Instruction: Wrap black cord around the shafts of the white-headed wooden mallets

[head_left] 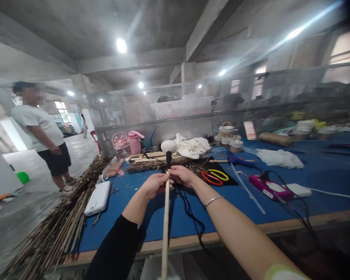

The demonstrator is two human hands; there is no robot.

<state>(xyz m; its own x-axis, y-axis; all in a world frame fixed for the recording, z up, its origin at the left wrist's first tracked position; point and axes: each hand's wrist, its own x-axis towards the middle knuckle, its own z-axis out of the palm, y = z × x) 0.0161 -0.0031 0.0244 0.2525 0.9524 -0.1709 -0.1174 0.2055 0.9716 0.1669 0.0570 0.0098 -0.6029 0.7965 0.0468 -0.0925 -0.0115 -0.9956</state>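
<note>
A long pale wooden stick (165, 233) runs from the bottom of the view up to both hands at the middle of the table. My left hand (157, 185) pinches it near its upper end. My right hand (181, 175) is closed at the same spot, fingers together by the stick's tip. Just above the fingers stands a black wrapped piece (168, 159), in line with the stick; whether they are joined I cannot tell. Black cords (191, 214) hang down over the table to the right of the stick.
Scissors with red and yellow handles (215, 177), a magenta device (270, 188) and a white power bank (98, 198) lie on the blue table (151, 229). Bundled twigs (64, 217) line the left edge. White cloth (192, 146) lies behind. A person (43, 128) stands at left.
</note>
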